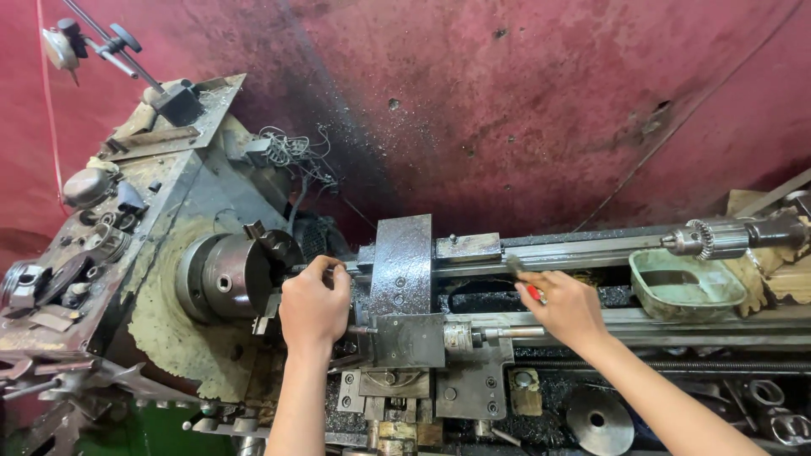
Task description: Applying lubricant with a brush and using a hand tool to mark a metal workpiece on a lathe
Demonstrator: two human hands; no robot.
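left hand: the left hand (314, 306) is curled around a thin grey metal rod (359, 268) that sticks out of the round dark steel lathe chuck (239, 274); the fingers close over the rod just beside the chuck jaws.
right hand: the right hand (564, 306) grips a small red-handled tool (530, 290) (only a bit of red shows between the fingers), its dark tip lying on the long grey lathe bed rail (574, 252).
between the hands: a tall dark steel tool-post block (400, 263) on the carriage stands between the two hands and hides the far end of the rod.
right side: a worn green metal tray (684, 284) sits on the bed, near the shiny keyed drill chuck (706, 239) held in the tailstock.
left side: the grimy grey headstock top (118, 203) carries loose scrap parts and a small dial gauge on a stand (76, 42).
behind: a stained dark red wall (524, 101), with a tangle of thin metal swarf (291, 152) near the headstock.
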